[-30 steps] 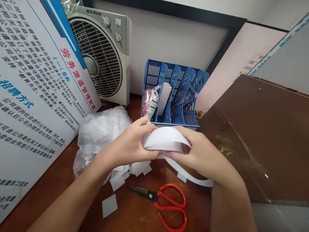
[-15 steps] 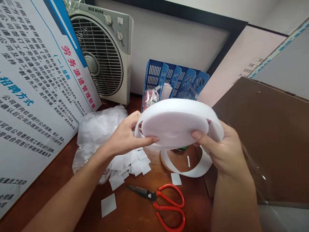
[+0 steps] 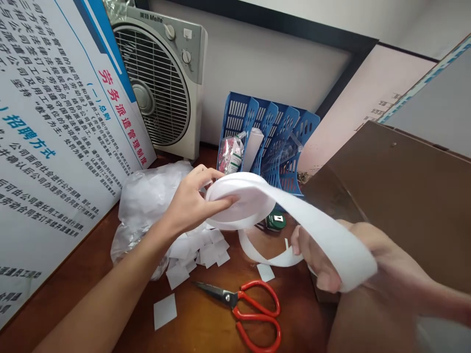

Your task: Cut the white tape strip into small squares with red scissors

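My left hand (image 3: 200,198) grips the left side of a roll of white strap (image 3: 245,201), thumb on its flat face. A wide length of the strap runs from the roll to the right, over my right hand (image 3: 331,255), which is blurred; its fingers curl beneath the strap, and their hold is unclear. Below the roll, a loop of strap lies on the table. Red-handled scissors (image 3: 231,299) rest slightly open, blades pointing left. Cut white squares (image 3: 200,250) are heaped left of centre, with single squares nearby.
A clear plastic bag (image 3: 147,196) of white pieces lies at the left. Behind stand a box fan (image 3: 158,83) and a blue file rack (image 3: 272,132). A green tape measure (image 3: 275,221) is below the rack. A printed board (image 3: 66,147) leans left; a brown box (image 3: 397,196) is right.
My right hand has left the roll's edge and moved right and down, with a length of strap drawn out. The roll in my left hand has tilted and shifted left.
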Motion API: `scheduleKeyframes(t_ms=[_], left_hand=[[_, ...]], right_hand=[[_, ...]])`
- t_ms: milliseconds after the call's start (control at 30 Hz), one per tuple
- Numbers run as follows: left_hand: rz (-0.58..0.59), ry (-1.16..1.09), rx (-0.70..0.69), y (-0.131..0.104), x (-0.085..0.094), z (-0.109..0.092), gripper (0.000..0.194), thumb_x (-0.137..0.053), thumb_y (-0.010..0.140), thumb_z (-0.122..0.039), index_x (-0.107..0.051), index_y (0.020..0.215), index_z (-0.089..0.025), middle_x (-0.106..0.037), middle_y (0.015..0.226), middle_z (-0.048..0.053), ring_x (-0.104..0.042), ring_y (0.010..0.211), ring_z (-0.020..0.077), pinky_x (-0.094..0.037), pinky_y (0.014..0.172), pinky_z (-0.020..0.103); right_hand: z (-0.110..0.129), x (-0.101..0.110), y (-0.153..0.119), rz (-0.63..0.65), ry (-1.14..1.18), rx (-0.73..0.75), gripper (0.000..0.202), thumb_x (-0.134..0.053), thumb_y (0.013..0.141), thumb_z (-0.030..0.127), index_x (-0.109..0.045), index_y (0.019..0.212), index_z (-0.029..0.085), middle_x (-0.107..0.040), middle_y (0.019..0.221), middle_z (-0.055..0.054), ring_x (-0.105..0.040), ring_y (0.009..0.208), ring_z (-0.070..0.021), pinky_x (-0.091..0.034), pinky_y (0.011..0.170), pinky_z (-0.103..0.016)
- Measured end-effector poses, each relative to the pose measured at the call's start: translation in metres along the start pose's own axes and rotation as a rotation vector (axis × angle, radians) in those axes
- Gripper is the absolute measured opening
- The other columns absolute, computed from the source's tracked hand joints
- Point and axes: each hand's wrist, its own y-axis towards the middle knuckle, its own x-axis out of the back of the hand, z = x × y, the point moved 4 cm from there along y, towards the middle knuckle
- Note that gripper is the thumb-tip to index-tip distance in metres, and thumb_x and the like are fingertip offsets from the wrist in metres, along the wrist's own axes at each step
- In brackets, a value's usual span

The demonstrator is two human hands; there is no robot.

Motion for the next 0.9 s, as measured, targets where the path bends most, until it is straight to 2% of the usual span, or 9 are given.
scheduleKeyframes(t_ms=[33,67,200,300,400,567,733,800,900], left_hand=[[-0.007,-0.002,-0.004,0.000,0.001,-0.001,0.034,-0.080,0.077,-0.044,-0.069,0.101,-0.022,-0.058,0.093,0.001,-0.057,0.083,0.0175,-0.046,0.071,0.030],[-0.010,-0.006,-0.017,0.000,0.002,-0.003,0.035,-0.081,0.076,-0.045,-0.068,0.100,-0.022,-0.058,0.093,0.001,-0.057,0.083,0.0176,-0.046,0.070,0.030],[-0.014,-0.016,-0.112,-0.002,0.005,-0.014,0.036,-0.083,0.073,-0.044,-0.066,0.093,-0.020,-0.054,0.089,0.001,-0.054,0.079,0.0164,-0.046,0.067,0.029],[0.020,-0.016,-0.185,-0.005,0.004,-0.023,0.034,-0.084,0.074,-0.037,-0.068,0.099,-0.021,-0.054,0.090,0.001,-0.054,0.080,0.0167,-0.047,0.068,0.029],[0.071,-0.026,-0.239,-0.008,0.001,-0.029,0.038,-0.084,0.072,-0.030,-0.069,0.106,-0.022,-0.054,0.093,0.002,-0.056,0.084,0.0181,-0.050,0.073,0.031],[0.052,-0.012,-0.273,-0.011,-0.003,-0.031,0.042,-0.082,0.072,-0.021,-0.068,0.112,-0.022,-0.052,0.094,0.002,-0.055,0.085,0.0178,-0.052,0.075,0.031],[-0.048,-0.046,-0.196,-0.004,0.002,-0.016,0.040,-0.078,0.081,-0.031,-0.065,0.119,-0.025,-0.050,0.096,0.003,-0.055,0.087,0.0175,-0.056,0.077,0.031],[0.022,0.043,-0.175,-0.001,0.002,-0.011,0.037,-0.077,0.081,-0.033,-0.066,0.116,-0.025,-0.052,0.094,0.002,-0.056,0.086,0.0185,-0.053,0.078,0.033],[0.289,0.201,-0.111,-0.003,0.000,-0.007,0.039,-0.078,0.078,-0.034,-0.067,0.114,-0.026,-0.058,0.097,0.004,-0.059,0.088,0.0223,-0.050,0.077,0.035]], right_hand=[[-0.002,-0.003,-0.001,0.092,0.189,0.030,0.066,-0.048,0.091,0.069,-0.072,0.048,0.026,-0.059,0.041,-0.003,-0.059,0.039,-0.0203,-0.057,0.055,-0.040],[-0.011,-0.003,-0.001,0.049,0.256,-0.072,0.069,-0.038,0.095,0.068,-0.075,0.057,0.024,-0.061,0.045,-0.004,-0.060,0.042,-0.0215,-0.056,0.053,-0.040],[-0.032,-0.001,0.001,-0.353,-0.064,-0.309,0.023,-0.069,0.089,0.043,-0.073,0.102,0.024,-0.060,0.061,0.001,-0.053,0.046,-0.0149,-0.046,0.046,-0.028],[-0.018,-0.010,0.010,-0.385,-0.432,-0.114,0.056,-0.085,0.071,0.033,-0.065,0.123,0.027,-0.063,0.102,-0.004,-0.062,0.088,-0.0231,-0.052,0.076,-0.035],[-0.013,-0.021,0.015,-0.251,-0.541,-0.094,0.086,-0.087,0.066,0.026,-0.049,0.143,0.033,-0.055,0.136,-0.004,-0.053,0.121,-0.0298,-0.043,0.102,-0.043],[-0.022,-0.026,0.018,-0.120,-0.394,-0.231,0.044,-0.078,0.076,0.022,-0.067,0.118,0.030,-0.071,0.109,0.001,-0.066,0.094,-0.0221,-0.052,0.078,-0.032],[-0.026,-0.010,0.017,-0.389,-0.409,-0.247,0.027,-0.080,0.079,0.037,-0.072,0.102,0.026,-0.073,0.094,0.000,-0.066,0.083,-0.0228,-0.051,0.067,-0.033],[-0.029,-0.003,0.015,-0.529,-0.367,-0.234,0.031,-0.081,0.078,0.042,-0.072,0.102,0.025,-0.073,0.094,-0.002,-0.067,0.081,-0.0236,-0.052,0.064,-0.033],[-0.036,0.004,0.012,-0.689,-0.286,-0.215,0.034,-0.083,0.076,0.043,-0.073,0.102,0.024,-0.074,0.095,-0.004,-0.069,0.083,-0.0247,-0.055,0.065,-0.033]])
